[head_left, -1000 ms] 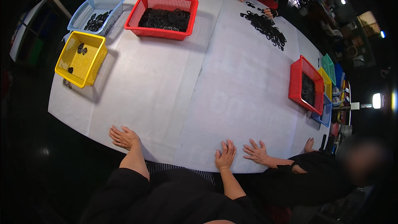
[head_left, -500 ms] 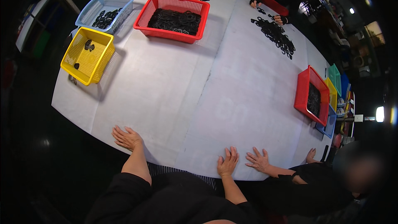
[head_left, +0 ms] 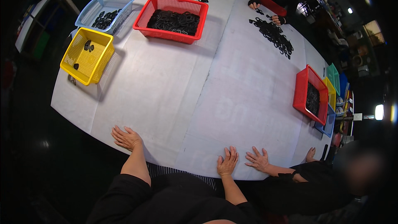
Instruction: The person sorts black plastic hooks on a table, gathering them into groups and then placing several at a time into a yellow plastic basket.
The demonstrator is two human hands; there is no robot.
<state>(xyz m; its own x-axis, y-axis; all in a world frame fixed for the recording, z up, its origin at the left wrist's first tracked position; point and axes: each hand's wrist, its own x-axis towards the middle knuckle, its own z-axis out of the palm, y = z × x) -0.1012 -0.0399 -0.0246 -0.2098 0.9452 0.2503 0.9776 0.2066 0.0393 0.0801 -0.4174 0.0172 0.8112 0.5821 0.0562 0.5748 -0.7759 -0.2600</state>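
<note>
My left hand [head_left: 127, 138] lies flat on the near edge of the white table [head_left: 166, 99], fingers spread and holding nothing. To the right my right hand [head_left: 227, 161] rests on the same edge, its fingers stretched out and nothing under them that I can see. Farther off on the table stands a red basket [head_left: 190, 38] heaped with small black parts [head_left: 174, 21]. At the left a yellow basket [head_left: 98, 74] holds a few black pieces, and a light blue basket [head_left: 126, 14] behind it holds more.
A co-worker's hand [head_left: 258, 159] lies close beside my right hand. Another red basket [head_left: 300, 93] with black parts stands at the right. Across the table, other people's hands [head_left: 255, 3] are by loose piles of black parts [head_left: 273, 36].
At the far side, a second hand of a co-worker has come in over the pile of black parts. My own hands have not moved.
</note>
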